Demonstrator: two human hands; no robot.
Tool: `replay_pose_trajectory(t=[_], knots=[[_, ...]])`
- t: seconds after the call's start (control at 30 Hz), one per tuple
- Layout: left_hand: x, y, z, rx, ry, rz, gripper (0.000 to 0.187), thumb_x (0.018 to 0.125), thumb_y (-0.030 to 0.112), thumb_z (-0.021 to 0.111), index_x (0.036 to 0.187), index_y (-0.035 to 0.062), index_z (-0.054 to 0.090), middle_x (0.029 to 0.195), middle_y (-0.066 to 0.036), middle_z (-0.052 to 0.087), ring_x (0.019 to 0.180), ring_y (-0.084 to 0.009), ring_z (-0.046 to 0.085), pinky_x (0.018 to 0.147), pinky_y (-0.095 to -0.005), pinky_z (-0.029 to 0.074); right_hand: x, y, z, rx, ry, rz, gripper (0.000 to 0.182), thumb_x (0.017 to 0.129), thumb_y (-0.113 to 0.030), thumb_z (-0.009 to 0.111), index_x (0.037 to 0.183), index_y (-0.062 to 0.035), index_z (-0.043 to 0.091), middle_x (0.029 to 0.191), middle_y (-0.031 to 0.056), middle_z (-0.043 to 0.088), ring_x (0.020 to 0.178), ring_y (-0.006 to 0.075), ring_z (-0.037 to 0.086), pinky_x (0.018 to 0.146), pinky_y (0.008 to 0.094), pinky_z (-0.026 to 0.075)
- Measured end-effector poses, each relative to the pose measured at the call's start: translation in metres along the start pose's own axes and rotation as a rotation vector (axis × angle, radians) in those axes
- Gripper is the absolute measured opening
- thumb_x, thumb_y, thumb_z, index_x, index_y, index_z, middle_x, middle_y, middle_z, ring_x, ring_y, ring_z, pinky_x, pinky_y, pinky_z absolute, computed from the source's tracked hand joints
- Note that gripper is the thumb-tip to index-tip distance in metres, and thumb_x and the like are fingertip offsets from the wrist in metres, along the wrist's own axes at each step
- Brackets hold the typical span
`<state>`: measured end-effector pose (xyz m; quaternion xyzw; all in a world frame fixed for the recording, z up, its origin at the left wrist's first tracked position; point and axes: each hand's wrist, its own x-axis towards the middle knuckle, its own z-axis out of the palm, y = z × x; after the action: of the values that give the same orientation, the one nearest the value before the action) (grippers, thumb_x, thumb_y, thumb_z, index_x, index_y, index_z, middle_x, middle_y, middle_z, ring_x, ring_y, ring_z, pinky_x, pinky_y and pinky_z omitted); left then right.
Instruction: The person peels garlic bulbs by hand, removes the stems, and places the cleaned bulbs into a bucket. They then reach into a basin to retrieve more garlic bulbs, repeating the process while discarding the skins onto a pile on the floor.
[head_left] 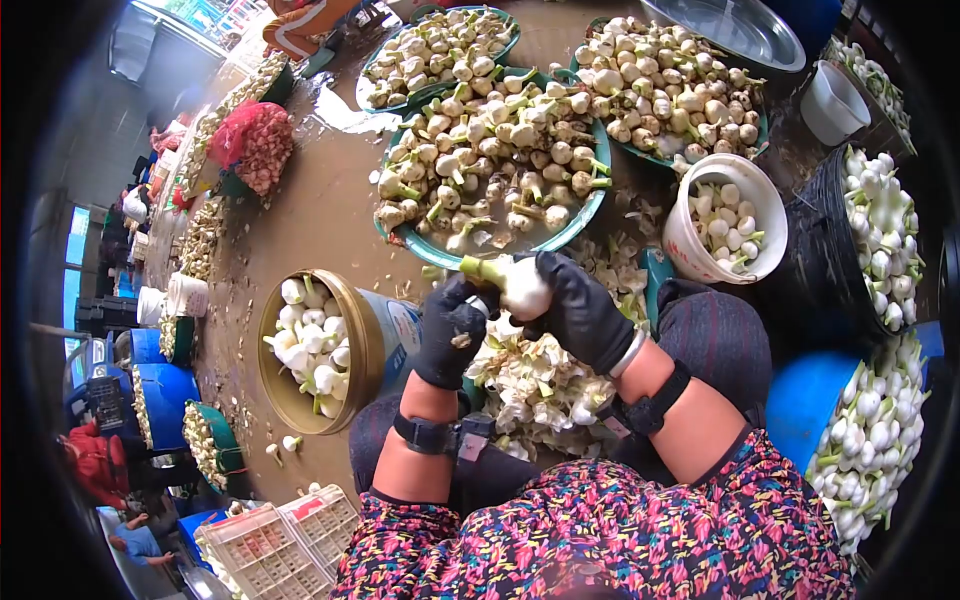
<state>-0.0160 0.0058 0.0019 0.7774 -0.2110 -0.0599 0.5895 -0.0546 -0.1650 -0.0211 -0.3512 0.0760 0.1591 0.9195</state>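
Note:
Both of my hands wear black gloves and meet over a heap of peeled skins (540, 385) between my knees. A white garlic bulb (526, 290) with a short green stem pointing left is between them. My right hand (585, 310) is closed around the bulb's right side. My left hand (450, 330) is closed beside the stem, its fingers curled round something I cannot make out. Just beyond, a green-rimmed tub (596, 205) holds unpeeled bulbs in murky water. To the left, a tan bucket (362, 350) holds clean white bulbs.
A white bucket (680, 225) with bulbs stands at the right, near a black container (820, 250) and a blue one (805, 395), both full. More tubs lie ahead. A red net sack (262, 150) and plastic crates (270, 550) are at the left. People sit far left.

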Motion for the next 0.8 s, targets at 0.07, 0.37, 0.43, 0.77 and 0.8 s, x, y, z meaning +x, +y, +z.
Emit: replay_pose_trajectory(t=[0.07, 0.37, 0.43, 0.77, 0.8], knots=[[-0.002, -0.005, 0.003, 0.003, -0.006, 0.021, 0.010, 0.080, 0.005, 0.054, 0.085, -0.0006, 0.061, 0.071, -0.002, 0.058, 0.063, -0.0108, 0.055, 0.062, -0.0228, 0.044, 0.001, -0.002, 0.004, 0.145, 0.036, 0.014, 0.049, 0.087, -0.051, 0.046, 0.111, -0.0085, 0.050, 0.094, 0.0076, 0.058, 0.081, 0.0206, 0.059, 0.069, 0.0358, 0.051], [-0.003, 0.000, 0.000, -0.072, -0.024, -0.087, 0.016, 0.082, 0.013, 0.060, 0.083, -0.0027, 0.061, 0.074, -0.008, 0.061, 0.067, -0.0147, 0.058, 0.062, -0.0288, 0.046, 0.004, -0.005, -0.013, 0.068, 0.042, -0.133, 0.044, 0.088, -0.042, 0.050, 0.116, -0.0091, 0.048, 0.107, 0.0063, 0.054, 0.090, 0.0203, 0.057, 0.069, 0.0397, 0.052], [0.001, 0.007, -0.001, -0.058, -0.022, -0.186, 0.012, 0.080, 0.008, 0.058, 0.082, -0.0034, 0.061, 0.074, -0.009, 0.061, 0.071, -0.0168, 0.060, 0.065, -0.0290, 0.047, 0.001, -0.006, -0.007, -0.026, 0.073, -0.199, 0.048, 0.089, -0.039, 0.049, 0.125, -0.0073, 0.043, 0.110, 0.0065, 0.051, 0.092, 0.0200, 0.057, 0.064, 0.0351, 0.054], [0.005, -0.005, -0.006, 0.652, -0.087, 0.590, 0.035, 0.071, -0.012, 0.053, 0.102, 0.0041, 0.058, 0.091, -0.017, 0.060, 0.080, -0.0309, 0.060, 0.067, -0.0338, 0.050, -0.003, -0.004, 0.004, -0.263, -0.122, -0.298, 0.052, 0.080, -0.010, 0.064, 0.127, -0.0050, 0.041, 0.108, 0.0063, 0.055, 0.091, 0.0140, 0.056, 0.070, 0.0268, 0.051], [0.004, -0.005, -0.005, 0.685, -0.073, 0.580, 0.033, 0.072, -0.012, 0.053, 0.101, 0.0039, 0.058, 0.091, -0.017, 0.060, 0.081, -0.0305, 0.061, 0.068, -0.0334, 0.050, -0.004, -0.005, 0.005, -0.274, -0.087, -0.297, 0.052, 0.080, -0.009, 0.064, 0.126, -0.0041, 0.041, 0.108, 0.0064, 0.055, 0.093, 0.0140, 0.056, 0.075, 0.0271, 0.050]])
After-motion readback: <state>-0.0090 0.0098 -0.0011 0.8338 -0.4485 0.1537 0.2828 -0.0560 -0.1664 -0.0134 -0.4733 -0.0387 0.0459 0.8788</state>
